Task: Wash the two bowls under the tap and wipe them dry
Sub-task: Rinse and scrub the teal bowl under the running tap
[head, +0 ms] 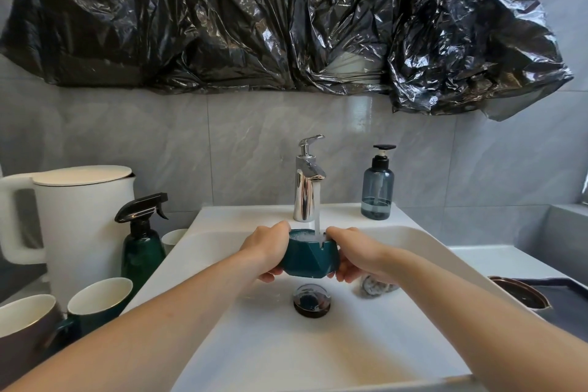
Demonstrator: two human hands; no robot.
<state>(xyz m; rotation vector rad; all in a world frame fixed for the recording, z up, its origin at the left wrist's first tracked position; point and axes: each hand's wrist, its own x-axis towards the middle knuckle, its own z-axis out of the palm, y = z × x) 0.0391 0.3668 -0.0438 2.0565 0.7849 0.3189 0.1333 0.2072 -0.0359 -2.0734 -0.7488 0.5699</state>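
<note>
Green bowl (310, 256): it is up in the air over the white sink (222, 328), right under the tap (307, 181). It has flat, angled sides and a small notch in its rim.
Water (317, 216): it runs from the tap into the bowl. The bowl is full of bubbly water.
Left hand (269, 250): it grips the left side of the bowl, with the fingers curled under it.
Right hand (353, 256): it grips the right side of the bowl, with the thumb on the rim and the fingers curled below.
Drain plug (311, 300): it sits in the sink floor, below the bowl.
Scrubber (372, 286): a grey wad in the sink, partly hidden by the right wrist.
Brown bowl (521, 294): on a dark mat (566, 299) right of the sink.
Soap bottle (377, 188): right of the tap.
Spray bottle (143, 239), kettle (79, 219) and cups (98, 302): left of the sink.
</note>
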